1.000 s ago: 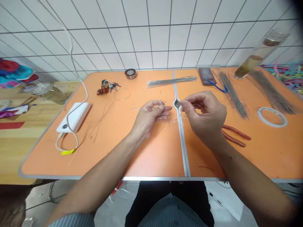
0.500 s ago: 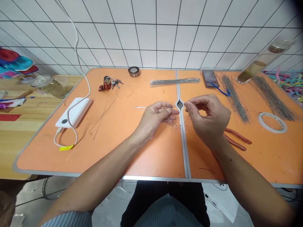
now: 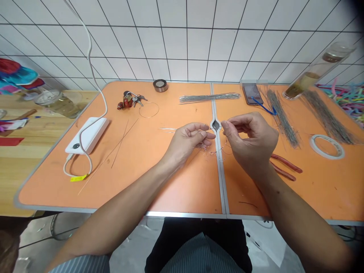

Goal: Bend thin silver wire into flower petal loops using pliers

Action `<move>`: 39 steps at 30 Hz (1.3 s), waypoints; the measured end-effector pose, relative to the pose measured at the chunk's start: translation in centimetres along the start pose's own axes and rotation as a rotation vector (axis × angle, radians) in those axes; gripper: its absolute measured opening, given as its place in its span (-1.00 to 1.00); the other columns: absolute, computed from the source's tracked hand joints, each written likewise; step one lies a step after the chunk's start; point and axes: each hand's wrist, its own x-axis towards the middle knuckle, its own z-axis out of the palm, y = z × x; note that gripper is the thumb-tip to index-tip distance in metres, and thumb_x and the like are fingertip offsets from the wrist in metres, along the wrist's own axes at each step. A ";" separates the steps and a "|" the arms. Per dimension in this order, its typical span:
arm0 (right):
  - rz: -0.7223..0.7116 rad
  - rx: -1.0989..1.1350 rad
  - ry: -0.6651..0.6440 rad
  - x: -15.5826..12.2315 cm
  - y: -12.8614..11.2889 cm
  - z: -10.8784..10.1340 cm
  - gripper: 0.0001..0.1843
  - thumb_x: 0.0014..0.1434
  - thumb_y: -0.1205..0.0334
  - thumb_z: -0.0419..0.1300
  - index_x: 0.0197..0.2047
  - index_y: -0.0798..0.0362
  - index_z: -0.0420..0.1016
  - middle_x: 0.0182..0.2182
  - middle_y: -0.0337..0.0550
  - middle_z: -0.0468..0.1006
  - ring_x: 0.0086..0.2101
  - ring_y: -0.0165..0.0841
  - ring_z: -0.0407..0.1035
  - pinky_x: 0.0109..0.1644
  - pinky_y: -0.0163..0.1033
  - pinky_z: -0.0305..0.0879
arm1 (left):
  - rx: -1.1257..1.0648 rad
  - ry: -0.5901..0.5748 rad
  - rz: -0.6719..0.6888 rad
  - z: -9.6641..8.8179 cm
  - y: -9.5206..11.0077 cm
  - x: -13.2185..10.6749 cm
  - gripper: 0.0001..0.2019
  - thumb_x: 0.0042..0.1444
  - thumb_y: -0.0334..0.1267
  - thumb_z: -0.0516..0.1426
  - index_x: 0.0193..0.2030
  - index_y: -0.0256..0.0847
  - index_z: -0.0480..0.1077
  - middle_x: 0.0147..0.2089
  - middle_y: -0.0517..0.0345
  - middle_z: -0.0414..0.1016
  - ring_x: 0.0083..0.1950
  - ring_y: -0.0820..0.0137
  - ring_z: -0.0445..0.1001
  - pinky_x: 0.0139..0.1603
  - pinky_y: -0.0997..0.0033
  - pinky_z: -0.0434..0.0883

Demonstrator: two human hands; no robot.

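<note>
Thin coiled wire (image 3: 211, 152) hangs in small loops between my two hands, above the table's metal seam. My left hand (image 3: 191, 139) pinches it between thumb and fingers, the other fingers partly spread. With thumb and forefinger pressed together, my right hand (image 3: 247, 137) grips another stretch of the same wire; the exact spot is too fine to make out. Red-handled pliers (image 3: 287, 163) lie partly hidden beneath my right wrist. Loose straight wires (image 3: 116, 148) rest on the orange table (image 3: 176, 189) to the left.
A white power bank (image 3: 87, 135) with a cable, keys (image 3: 137, 99), a wire ring (image 3: 149, 117) and dark tape (image 3: 160, 85) are at left. Wire bundles (image 3: 209, 98), a phone (image 3: 252, 94), a tilted glass bottle (image 3: 318, 72) and a white tape roll (image 3: 312, 143) are behind and right.
Both hands stay almost where they were, still pinching the wire. The coiled part beneath them has shifted slightly; the view has moved a little.
</note>
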 end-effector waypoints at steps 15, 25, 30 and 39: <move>-0.008 -0.029 0.000 0.1 -0.5 -0.1 -0.85 0.34 0.28 0.40 -0.25 -0.11 0.54 -0.37 -0.29 0.72 -0.43 -0.33 0.64 -0.31 -0.18 0.64 | 0.019 0.022 -0.015 0.1 0.1 0.0 -0.86 0.28 -0.30 0.30 -0.06 -0.27 0.62 -0.28 0.05 0.73 -0.35 0.43 0.64 -0.22 0.40 0.59; 0.004 -0.033 -0.027 0.0 -0.7 -0.2 -0.85 0.38 0.22 0.38 -0.24 -0.13 0.52 -0.35 -0.27 0.72 -0.42 -0.30 0.64 -0.29 -0.13 0.67 | 0.042 0.045 -0.042 0.4 0.5 -0.2 -0.91 0.20 -0.33 0.31 -0.16 -0.24 0.60 -0.40 0.13 0.65 -0.45 0.46 0.55 -0.35 0.44 0.49; -0.016 0.004 -0.048 -0.1 -0.7 -0.3 -0.85 0.39 0.24 0.38 -0.23 -0.12 0.53 -0.34 -0.28 0.72 -0.41 -0.32 0.64 -0.28 -0.15 0.66 | 0.041 0.040 -0.061 0.3 0.5 -0.2 -0.92 0.22 -0.33 0.31 -0.16 -0.24 0.61 -0.41 0.13 0.64 -0.45 0.46 0.55 -0.37 0.45 0.48; -0.044 -0.027 -0.075 -0.2 -0.8 -0.4 -0.87 0.39 0.24 0.37 -0.22 -0.12 0.54 -0.34 -0.28 0.74 -0.39 -0.30 0.65 -0.28 -0.14 0.66 | -0.010 0.008 -0.095 0.1 0.4 0.0 -0.92 0.24 -0.27 0.34 -0.21 -0.24 0.60 -0.41 0.15 0.61 -0.46 0.48 0.53 -0.37 0.46 0.48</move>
